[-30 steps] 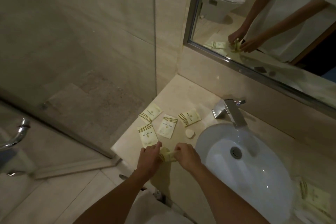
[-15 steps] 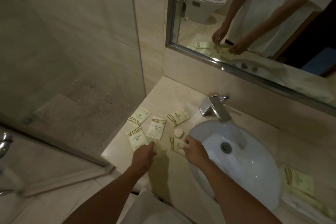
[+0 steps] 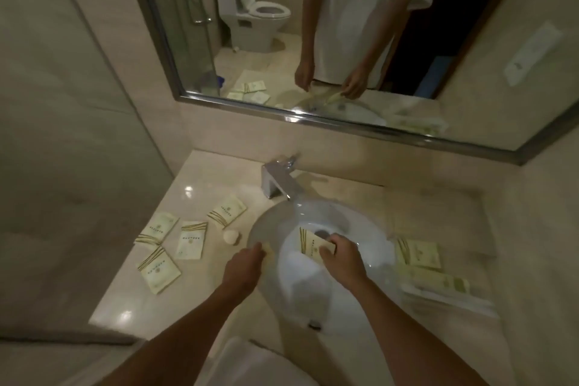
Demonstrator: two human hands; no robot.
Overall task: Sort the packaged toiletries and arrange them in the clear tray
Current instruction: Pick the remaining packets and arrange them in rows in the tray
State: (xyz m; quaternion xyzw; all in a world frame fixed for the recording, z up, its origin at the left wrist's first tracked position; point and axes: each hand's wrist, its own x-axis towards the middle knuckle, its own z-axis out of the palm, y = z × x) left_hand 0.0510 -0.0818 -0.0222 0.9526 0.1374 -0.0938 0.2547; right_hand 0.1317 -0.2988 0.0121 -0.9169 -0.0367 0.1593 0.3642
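Note:
My right hand is shut on a cream packet with gold stripes, held over the white sink. Near the sink's left rim, the curled fingers of my left hand pinch a small pale piece, which is blurred. Several matching packets lie loose on the counter left of the sink, with a small round soap beside them. To the right of the sink, the clear tray holds packets and long sachets.
A chrome faucet stands behind the sink. A mirror covers the wall above and reflects my hands. A glass shower panel bounds the counter on the left. The counter's front edge is close to the loose packets.
My hands have come apart and moved right, from the counter to over the sink. The right hand carries the packet with it. The view has swung right and the tray has come into sight.

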